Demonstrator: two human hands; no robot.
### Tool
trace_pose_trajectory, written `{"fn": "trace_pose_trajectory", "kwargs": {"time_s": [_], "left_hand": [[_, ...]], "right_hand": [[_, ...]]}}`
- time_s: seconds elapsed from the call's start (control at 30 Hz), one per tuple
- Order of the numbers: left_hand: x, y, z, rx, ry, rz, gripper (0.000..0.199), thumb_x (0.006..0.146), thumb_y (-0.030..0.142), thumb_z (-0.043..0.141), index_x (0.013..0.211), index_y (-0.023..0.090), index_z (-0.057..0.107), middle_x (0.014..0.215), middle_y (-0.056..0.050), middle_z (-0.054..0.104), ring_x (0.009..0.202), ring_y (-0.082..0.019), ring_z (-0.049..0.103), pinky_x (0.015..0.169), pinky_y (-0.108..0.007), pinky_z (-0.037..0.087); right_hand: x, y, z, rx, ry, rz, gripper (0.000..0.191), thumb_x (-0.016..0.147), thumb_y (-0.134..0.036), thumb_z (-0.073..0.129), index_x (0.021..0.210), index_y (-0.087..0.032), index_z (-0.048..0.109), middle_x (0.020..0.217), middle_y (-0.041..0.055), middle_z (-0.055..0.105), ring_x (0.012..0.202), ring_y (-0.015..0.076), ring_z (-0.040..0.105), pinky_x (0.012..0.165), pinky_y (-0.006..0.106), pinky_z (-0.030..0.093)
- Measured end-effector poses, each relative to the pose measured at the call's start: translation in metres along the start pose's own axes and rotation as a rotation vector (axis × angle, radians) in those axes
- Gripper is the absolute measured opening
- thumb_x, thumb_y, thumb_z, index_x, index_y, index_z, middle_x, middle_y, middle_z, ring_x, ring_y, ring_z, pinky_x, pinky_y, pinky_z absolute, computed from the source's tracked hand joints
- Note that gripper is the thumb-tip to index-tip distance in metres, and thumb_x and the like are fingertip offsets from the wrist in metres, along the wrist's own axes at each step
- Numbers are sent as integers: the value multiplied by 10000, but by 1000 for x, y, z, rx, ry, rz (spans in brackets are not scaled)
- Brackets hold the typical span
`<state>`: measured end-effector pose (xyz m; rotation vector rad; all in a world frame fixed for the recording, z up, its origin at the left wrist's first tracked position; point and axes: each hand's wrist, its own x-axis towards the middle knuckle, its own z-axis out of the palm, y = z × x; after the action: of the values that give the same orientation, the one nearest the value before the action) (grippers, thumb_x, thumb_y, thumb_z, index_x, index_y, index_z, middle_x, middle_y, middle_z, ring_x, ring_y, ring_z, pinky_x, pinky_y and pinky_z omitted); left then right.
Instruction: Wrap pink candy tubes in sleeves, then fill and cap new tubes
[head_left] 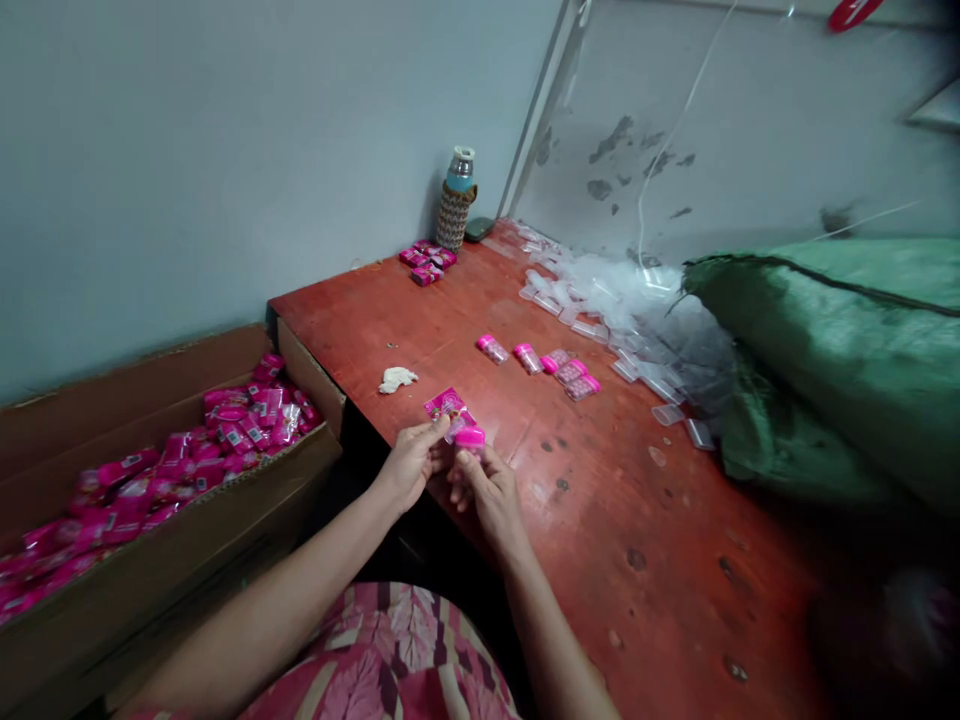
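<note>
My left hand pinches a pink printed sleeve with a clear part, near the front edge of the red table. Close beside it, my right hand grips a small clear container with a bright pink cap. The cap points up and nearly touches the sleeve; whether the container is partly inside it I cannot tell. Farther back on the table lie several pink-capped containers filled with small pieces. A crumpled white scrap rests left of my hands.
To the left, a long cardboard box holds many pink packs. Several pink packs sit by a bottle in a knitted cover. Clear plastic pieces are heaped at the back, beside a big green sack on the right.
</note>
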<state>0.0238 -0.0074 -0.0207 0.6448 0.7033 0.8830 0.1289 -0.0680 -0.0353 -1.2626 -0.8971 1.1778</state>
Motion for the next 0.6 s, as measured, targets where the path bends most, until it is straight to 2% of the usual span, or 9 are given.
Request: {"fn": "trace_pose_trajectory", "kwargs": {"time_s": [0.07, 0.13, 0.23, 0.3, 0.43, 0.6], "left_hand": [[1, 0, -1, 70, 67, 25, 291, 672, 389, 667, 753, 112, 639, 660, -37, 629, 622, -136, 587, 620, -259, 461], [1, -1, -3, 241, 73, 72, 282, 676, 392, 658, 686, 111, 645, 621, -17, 608, 607, -124, 557, 607, -242, 433], [-2, -4, -5, 552, -9, 165, 330, 686, 392, 640, 516, 113, 596, 485, 28, 502, 492, -88, 451, 507, -212, 355], [-4, -6, -4, 623, -40, 190, 314, 675, 381, 648, 510, 118, 600, 486, 34, 496, 501, -89, 448, 501, -206, 349], [-6, -9, 2, 452, -46, 114, 266, 695, 379, 631, 656, 118, 659, 620, -3, 598, 616, -132, 547, 597, -236, 440], [-4, -12, 2, 271, 27, -6, 248, 654, 335, 690, 653, 89, 658, 622, -38, 628, 591, -128, 586, 626, -270, 500]], "right_hand": [[1, -4, -5, 15, 146, -41, 250, 782, -422, 546, 782, -173, 541, 619, -32, 557, 477, 82, 499, 427, 186, 398], [6, -9, -12, 24, 238, -77, 227, 773, -394, 566, 817, -171, 567, 697, -16, 589, 584, 93, 533, 534, 200, 431], [16, -18, -22, 82, 176, -62, 219, 707, -347, 644, 809, -164, 584, 719, -14, 599, 625, 104, 535, 594, 223, 430], [23, -21, -26, 108, 154, -40, 238, 639, -311, 702, 778, -162, 579, 658, -35, 579, 574, 95, 514, 564, 219, 415], [28, -18, -28, 91, 177, -10, 281, 587, -284, 739, 773, -160, 569, 614, -49, 560, 534, 88, 492, 529, 211, 399], [31, -6, -29, 74, 155, -12, 277, 604, -306, 733, 755, -158, 554, 611, -42, 558, 529, 93, 502, 511, 209, 408]]}}
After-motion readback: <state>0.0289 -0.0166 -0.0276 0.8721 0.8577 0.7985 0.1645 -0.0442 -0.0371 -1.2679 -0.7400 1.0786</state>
